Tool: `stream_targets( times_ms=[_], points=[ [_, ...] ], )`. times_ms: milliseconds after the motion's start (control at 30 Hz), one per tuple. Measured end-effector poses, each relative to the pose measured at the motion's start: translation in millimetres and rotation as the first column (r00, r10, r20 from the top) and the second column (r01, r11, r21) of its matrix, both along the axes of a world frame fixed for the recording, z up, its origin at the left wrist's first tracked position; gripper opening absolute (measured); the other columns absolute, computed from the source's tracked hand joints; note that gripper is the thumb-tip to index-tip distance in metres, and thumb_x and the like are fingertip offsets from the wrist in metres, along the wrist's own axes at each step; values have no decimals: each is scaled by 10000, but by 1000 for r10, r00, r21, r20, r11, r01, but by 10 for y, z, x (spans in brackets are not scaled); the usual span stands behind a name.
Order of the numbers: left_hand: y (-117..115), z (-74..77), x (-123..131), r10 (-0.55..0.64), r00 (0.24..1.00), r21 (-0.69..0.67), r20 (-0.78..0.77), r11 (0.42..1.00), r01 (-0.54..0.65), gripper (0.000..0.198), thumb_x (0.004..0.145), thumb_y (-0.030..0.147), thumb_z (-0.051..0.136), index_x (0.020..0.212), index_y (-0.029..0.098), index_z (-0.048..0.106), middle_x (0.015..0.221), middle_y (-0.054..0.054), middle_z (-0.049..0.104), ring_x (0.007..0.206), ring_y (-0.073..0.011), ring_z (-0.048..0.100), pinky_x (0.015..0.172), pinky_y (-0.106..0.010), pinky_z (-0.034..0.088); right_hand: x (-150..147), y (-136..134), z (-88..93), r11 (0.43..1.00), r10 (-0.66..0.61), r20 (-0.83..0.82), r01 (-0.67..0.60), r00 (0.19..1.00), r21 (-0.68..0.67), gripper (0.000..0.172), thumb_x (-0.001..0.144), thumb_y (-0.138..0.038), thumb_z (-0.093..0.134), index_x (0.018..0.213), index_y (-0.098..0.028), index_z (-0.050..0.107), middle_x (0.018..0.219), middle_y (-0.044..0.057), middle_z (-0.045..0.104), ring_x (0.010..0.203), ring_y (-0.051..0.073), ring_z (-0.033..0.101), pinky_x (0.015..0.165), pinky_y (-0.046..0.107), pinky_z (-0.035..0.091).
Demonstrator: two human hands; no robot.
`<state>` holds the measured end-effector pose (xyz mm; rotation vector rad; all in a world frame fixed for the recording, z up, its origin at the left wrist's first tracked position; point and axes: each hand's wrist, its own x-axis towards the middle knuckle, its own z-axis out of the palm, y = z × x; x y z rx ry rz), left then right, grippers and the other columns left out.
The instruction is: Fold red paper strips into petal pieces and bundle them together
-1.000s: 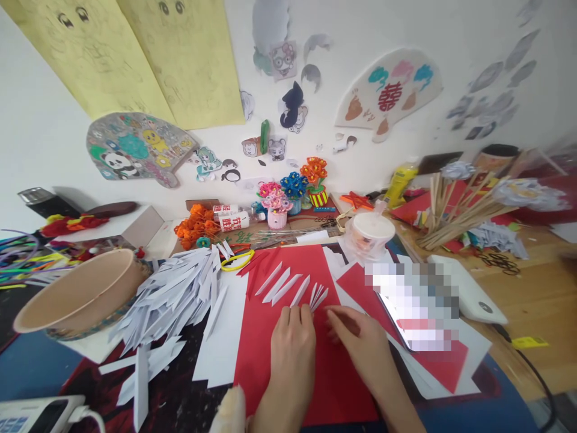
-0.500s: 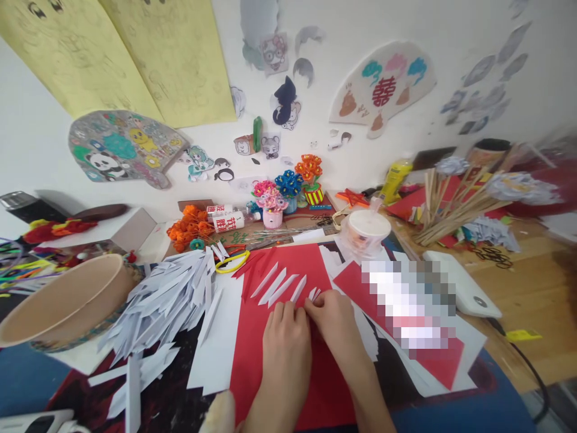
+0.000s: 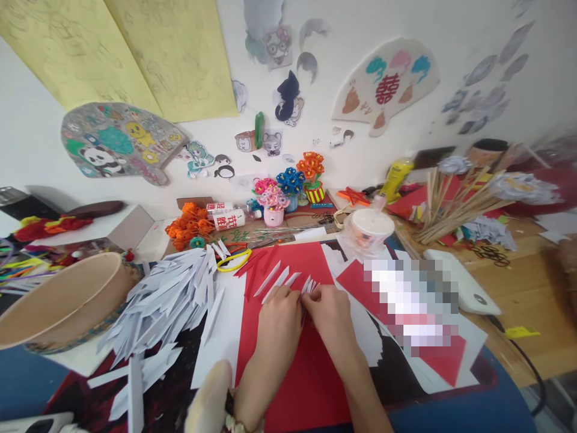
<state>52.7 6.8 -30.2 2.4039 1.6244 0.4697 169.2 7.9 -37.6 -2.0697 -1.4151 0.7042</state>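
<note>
Over a red sheet (image 3: 306,385), my left hand (image 3: 280,319) and my right hand (image 3: 331,310) meet at the fingertips. Between them they pinch a small bunch of folded white paper strips (image 3: 309,285), whose pointed ends fan upward. Loose folded white strips (image 3: 268,278) lie slantwise on the red sheet just beyond my left hand. Some red strips (image 3: 256,264) rest at the sheet's far left corner. My lower fingers are partly hidden behind the hands.
A large pile of white paper strips (image 3: 166,300) and a beige bowl (image 3: 67,300) are at the left. Yellow-handled scissors (image 3: 234,261) lie beyond the sheet. A tape roll in plastic (image 3: 372,224), a white device (image 3: 460,282) and wooden sticks (image 3: 435,210) stand at the right.
My left hand has moved slightly left and toward the far edge, and its fingertips now meet the bunch. One loose strip near my hands no longer lies apart. The view has shifted slightly.
</note>
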Motion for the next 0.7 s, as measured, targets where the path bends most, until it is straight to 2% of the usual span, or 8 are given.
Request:
stream_targets(
  times_ms=[167,300,400,600,700],
  points=[
    [-34,37,-41,-38,999,-32,21,999,38,224,866,43,519,752,162,672,786,-49,659,752,-192,627,657,-288,506,-6,-25,0,1000,3,-34,-3,999,-7,430,779,-197,567,448,-218,294,396,-38,376,442,121,323,486,277,205],
    [-79,15,-67,-63,996,-49,65,997,66,168,871,84,549,811,176,675,824,-46,658,788,-205,631,675,-309,523,-15,-23,0,1000,-9,-76,8,997,-24,375,818,-206,552,486,-215,376,439,-4,517,433,125,413,473,264,226],
    [-109,-24,-65,-83,994,-34,77,996,86,129,828,71,598,835,173,676,836,-52,652,808,-225,631,687,-334,539,-9,-27,3,999,-11,-100,8,995,-32,372,839,-223,550,495,-210,412,454,20,566,437,138,476,470,258,253],
    [-147,-52,-4,-112,993,45,42,993,110,182,817,23,553,787,158,672,794,-65,634,775,-228,634,668,-338,549,53,-85,-3,999,37,-192,-35,981,12,425,882,-437,550,532,-200,502,517,34,636,488,159,576,477,243,337],
    [-140,-18,-14,-118,991,30,58,993,116,206,831,25,540,760,165,673,792,-63,640,767,-221,636,649,-322,540,63,-75,-41,999,25,-258,-36,966,-37,406,858,-414,570,521,-209,474,445,18,599,425,160,578,435,233,343]
  ],
)
